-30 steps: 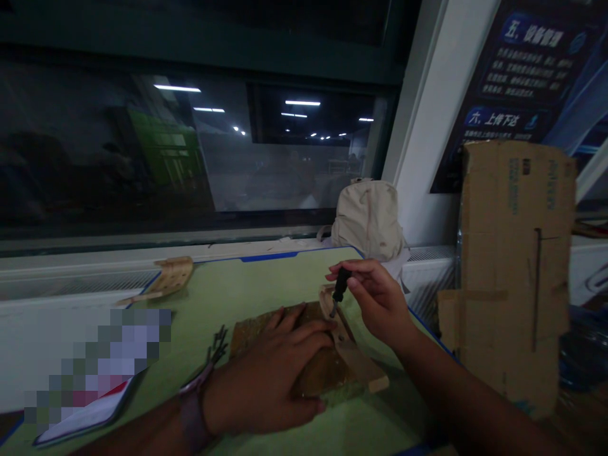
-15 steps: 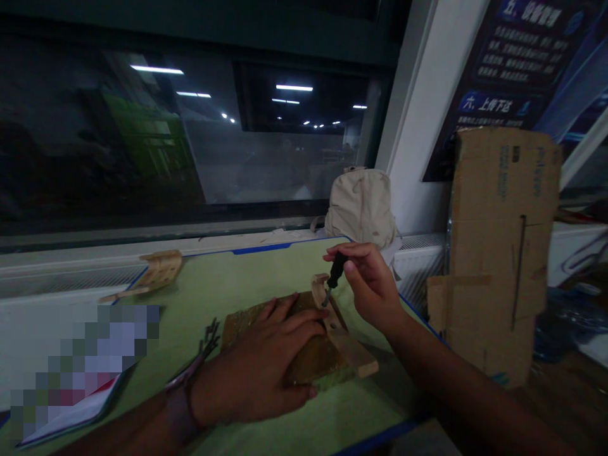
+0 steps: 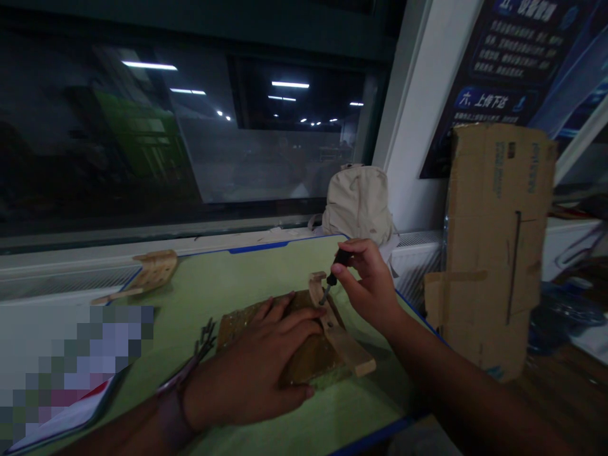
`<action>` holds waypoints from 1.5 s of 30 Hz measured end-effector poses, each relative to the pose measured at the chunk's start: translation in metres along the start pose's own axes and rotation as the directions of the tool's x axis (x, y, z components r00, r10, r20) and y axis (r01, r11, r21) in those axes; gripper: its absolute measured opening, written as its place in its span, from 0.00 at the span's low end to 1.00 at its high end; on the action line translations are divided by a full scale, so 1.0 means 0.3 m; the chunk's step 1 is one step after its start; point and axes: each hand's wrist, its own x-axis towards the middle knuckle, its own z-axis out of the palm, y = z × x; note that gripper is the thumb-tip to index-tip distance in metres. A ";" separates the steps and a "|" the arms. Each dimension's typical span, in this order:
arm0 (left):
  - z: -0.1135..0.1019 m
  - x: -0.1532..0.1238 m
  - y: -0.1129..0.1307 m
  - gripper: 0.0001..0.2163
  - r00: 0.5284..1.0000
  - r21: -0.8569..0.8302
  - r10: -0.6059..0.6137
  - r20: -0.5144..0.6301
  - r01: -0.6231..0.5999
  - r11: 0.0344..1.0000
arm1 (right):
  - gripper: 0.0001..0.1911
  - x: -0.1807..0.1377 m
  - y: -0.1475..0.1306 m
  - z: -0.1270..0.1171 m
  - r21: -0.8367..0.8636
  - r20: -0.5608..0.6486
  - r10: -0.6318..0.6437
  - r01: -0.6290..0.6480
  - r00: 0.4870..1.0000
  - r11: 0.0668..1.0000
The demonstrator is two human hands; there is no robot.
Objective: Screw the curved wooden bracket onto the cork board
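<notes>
Right hand [image 3: 373, 288] pinching a small black screwdriver [image 3: 339, 263], fingers closed tight on the handle, tip right at the raised end of a pale wooden strip [image 3: 339, 332]. Left hand [image 3: 249, 361] pressed flat on a rough brown board [image 3: 235, 326], fingers spread, no grip. Strip lying across that board, board sitting on a green mat [image 3: 199, 316]. Open mat to the left, blue edge near the right forearm. Second drilled wooden piece [image 3: 154, 269] at the far-left corner.
</notes>
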 end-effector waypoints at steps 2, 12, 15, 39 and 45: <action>0.002 -0.001 0.000 0.31 1.000 0.008 0.001 0.007 -0.001 1.000 | 0.10 -0.004 -0.005 -0.001 0.050 0.042 0.005 -0.007 0.999 0.999; -0.010 0.006 0.014 0.33 0.999 0.057 -0.024 0.032 0.022 0.998 | 0.09 -0.031 -0.034 0.021 0.234 0.130 0.022 -0.053 0.991 0.971; -0.014 0.006 0.014 0.33 0.999 0.052 -0.019 0.036 0.017 0.999 | 0.11 -0.016 -0.016 0.009 0.071 -0.004 0.057 -0.057 0.998 0.996; 0.024 0.002 -0.025 0.34 0.990 0.078 0.109 -0.090 -0.102 0.992 | 0.12 0.019 0.003 -0.019 -0.061 -0.121 -0.041 0.033 0.992 0.998; 0.029 0.005 -0.031 0.28 0.984 0.097 0.130 -0.118 -0.119 0.988 | 0.07 0.007 -0.005 -0.013 0.114 -0.028 -0.021 0.024 0.999 0.993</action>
